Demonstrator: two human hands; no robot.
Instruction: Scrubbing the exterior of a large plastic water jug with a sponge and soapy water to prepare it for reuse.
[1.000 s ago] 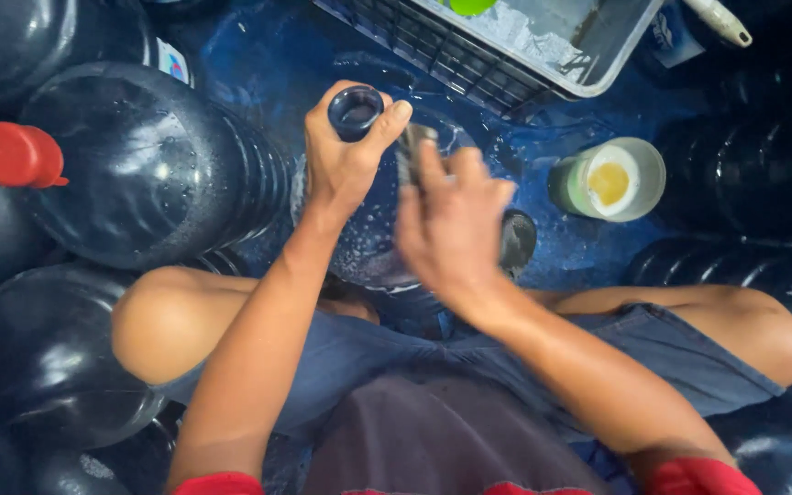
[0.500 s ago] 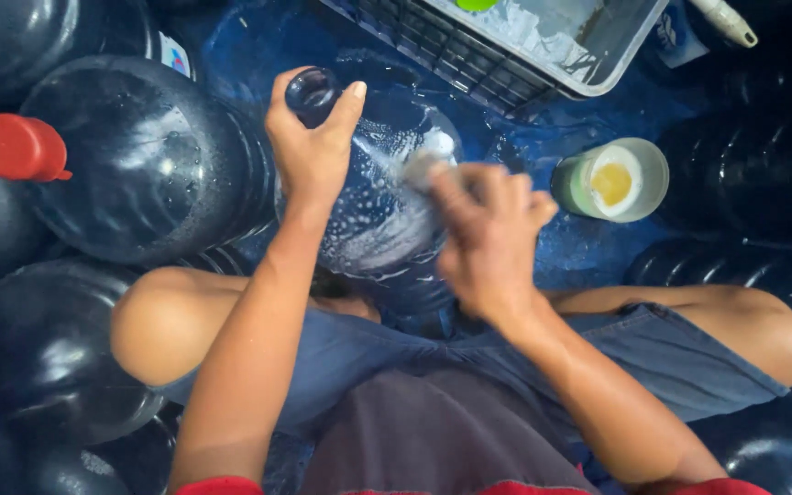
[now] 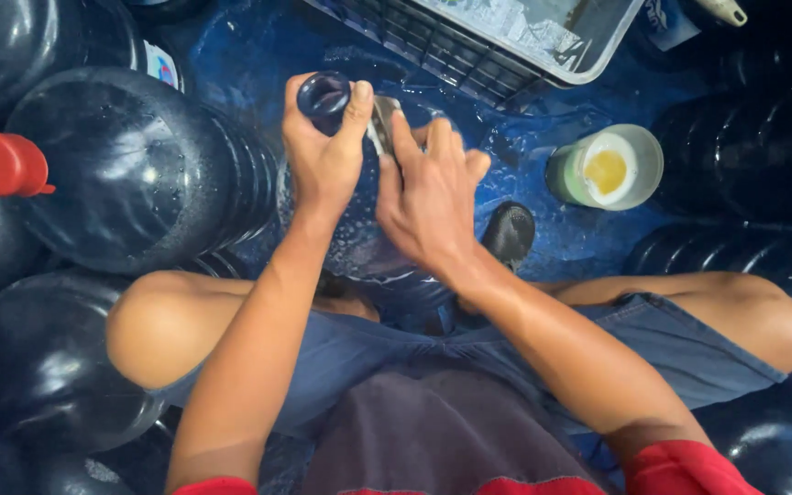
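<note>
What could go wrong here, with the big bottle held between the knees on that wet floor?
The left hand grips only the neck of the wet bottle, so that grip might slip while the right hand rubs its shoulder. The open cup of yellow liquid stands near the right elbow's sweep and could be knocked over. The blue floor looks wet, so the tilted bottle may slide.
</note>
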